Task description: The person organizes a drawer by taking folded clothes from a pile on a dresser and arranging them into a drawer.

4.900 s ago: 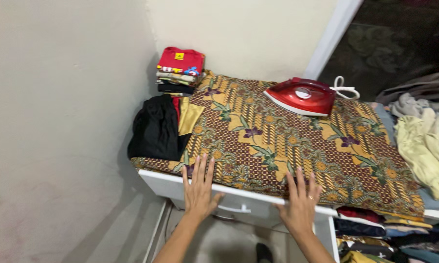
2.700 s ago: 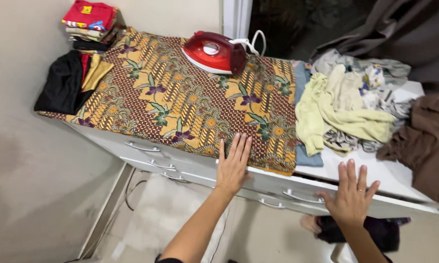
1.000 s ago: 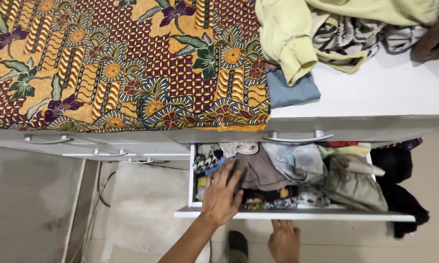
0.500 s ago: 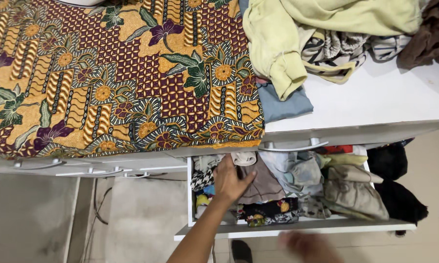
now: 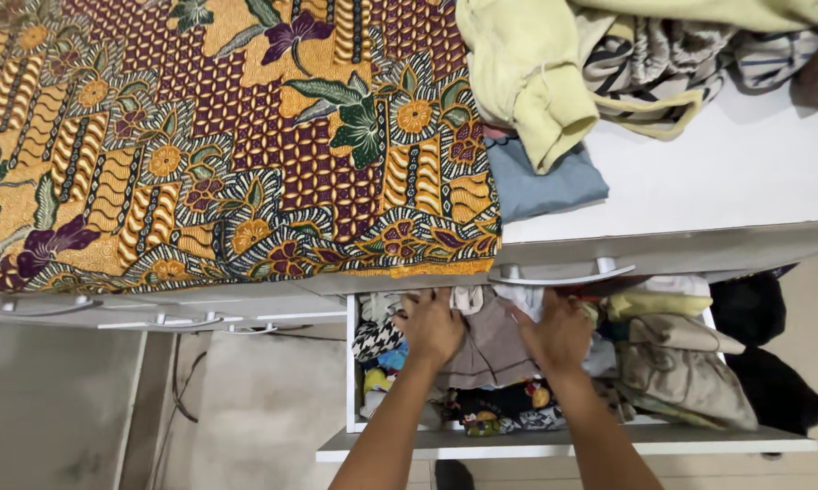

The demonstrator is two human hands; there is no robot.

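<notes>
A white drawer [image 5: 563,442] stands pulled out below the dresser top, packed with crumpled and folded clothes. Both my hands reach into it. My left hand [image 5: 430,325] rests on a brownish-grey garment [image 5: 491,349] near the drawer's left side, fingers curled into the cloth. My right hand [image 5: 557,331] presses into the clothes just to the right of that garment, its fingertips hidden under the drawer above. Whether either hand has a firm hold on the cloth is unclear.
A brown and yellow floral batik cloth [image 5: 209,136] covers the dresser top [image 5: 726,181]. A heap of pale yellow and striped clothes [image 5: 608,63] lies at the upper right, over a blue cloth [image 5: 554,186]. Closed drawers with metal handles [image 5: 160,320] sit at left. Dark clothes [image 5: 772,363] hang at right.
My right hand has come up from below the drawer front and gone into the clothes. My left hand stays on the brownish-grey garment. The view has shifted slightly.
</notes>
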